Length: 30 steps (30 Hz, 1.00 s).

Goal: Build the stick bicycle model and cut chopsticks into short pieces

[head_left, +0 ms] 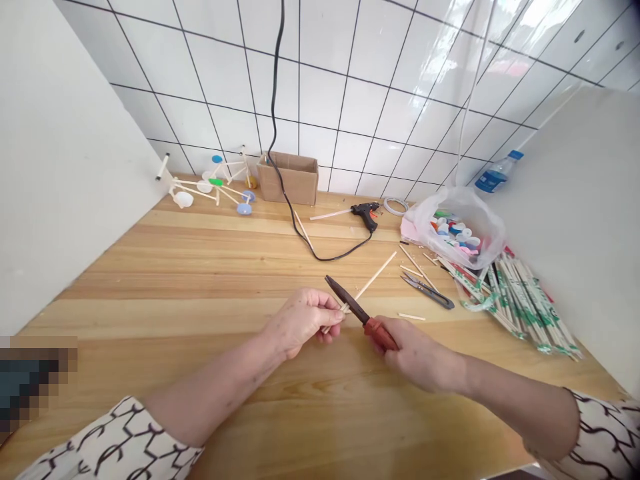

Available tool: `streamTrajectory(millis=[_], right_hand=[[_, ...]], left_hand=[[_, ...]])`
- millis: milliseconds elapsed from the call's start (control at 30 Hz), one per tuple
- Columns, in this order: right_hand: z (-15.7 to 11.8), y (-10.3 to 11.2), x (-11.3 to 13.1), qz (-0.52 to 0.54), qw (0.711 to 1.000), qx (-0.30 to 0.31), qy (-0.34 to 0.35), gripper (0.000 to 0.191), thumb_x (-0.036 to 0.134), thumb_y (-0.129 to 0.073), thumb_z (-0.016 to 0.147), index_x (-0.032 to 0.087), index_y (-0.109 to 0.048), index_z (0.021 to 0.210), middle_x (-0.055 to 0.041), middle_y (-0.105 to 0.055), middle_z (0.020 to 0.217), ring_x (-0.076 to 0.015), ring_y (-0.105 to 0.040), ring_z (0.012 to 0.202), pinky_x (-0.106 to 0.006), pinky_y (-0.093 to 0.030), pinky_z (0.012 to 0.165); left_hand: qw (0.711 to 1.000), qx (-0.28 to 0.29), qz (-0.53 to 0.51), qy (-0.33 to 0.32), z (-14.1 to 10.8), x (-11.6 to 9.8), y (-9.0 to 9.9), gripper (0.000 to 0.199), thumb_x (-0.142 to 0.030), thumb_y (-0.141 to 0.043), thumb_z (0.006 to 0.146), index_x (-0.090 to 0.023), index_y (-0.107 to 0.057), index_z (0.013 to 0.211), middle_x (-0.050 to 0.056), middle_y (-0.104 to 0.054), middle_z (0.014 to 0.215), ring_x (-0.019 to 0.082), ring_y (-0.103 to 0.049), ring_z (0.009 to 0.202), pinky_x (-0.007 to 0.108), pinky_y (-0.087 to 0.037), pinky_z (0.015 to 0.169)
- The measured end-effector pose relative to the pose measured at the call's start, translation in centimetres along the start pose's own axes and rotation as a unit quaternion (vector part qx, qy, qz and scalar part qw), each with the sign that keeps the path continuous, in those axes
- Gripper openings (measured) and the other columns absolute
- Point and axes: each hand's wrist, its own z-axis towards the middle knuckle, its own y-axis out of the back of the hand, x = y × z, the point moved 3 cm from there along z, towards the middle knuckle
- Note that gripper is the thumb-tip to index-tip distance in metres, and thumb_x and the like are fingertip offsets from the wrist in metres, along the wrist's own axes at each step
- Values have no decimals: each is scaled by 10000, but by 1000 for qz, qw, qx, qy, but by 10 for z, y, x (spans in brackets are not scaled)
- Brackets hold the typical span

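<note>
One bamboo stick between left fingers (pixel 334 312)

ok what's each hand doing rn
Left hand: closed, holding a wooden stick.
Right hand: closed, holding a red-handled knife.

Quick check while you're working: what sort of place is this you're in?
Probably a home craft corner, not a proper workshop: a wooden countertop against a white tiled wall, with a hot glue gun, a plastic bag of bottle caps and a stick-and-cap model.
</note>
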Motion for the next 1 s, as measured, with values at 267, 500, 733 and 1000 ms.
streamTrajectory(millis=[267,500,733,1000], right_hand=[[9,0,-3,41,999,-6,2,203,75,-526,617,189,-364,570,42,-405,529,-96,-362,503,-214,-253,469],[16,-2,-2,70,997,3,-41,182,132,-611,592,195,-441,593,45,-414,487,-101,-383,452,-210,-241,421],[15,2,4,72,994,55,-68,166,62,-471,526,199,-386,564,62,-375,463,-88,-367,393,-207,-253,387],[3,18,1,222,972,78,10,181,129,-438,518,190,-425,687,50,-422,606,-84,-388,489,-200,-327,429]], left_hand=[[1000,-9,-10,7,3,1,2,138,-235,-631,529,-140,-532,511,-18,-541,383,75,-443,338,208,-296,389],[1000,-6,-14,19,7,3,4,133,-223,-622,522,-146,-518,495,-23,-528,371,68,-424,338,198,-277,377],[1000,-1,-7,28,5,0,4,120,-209,-623,535,-137,-537,490,-18,-534,378,67,-437,326,194,-270,376],[998,39,4,-46,12,4,9,180,-288,-689,602,-141,-586,593,19,-622,514,117,-537,479,256,-436,520]])
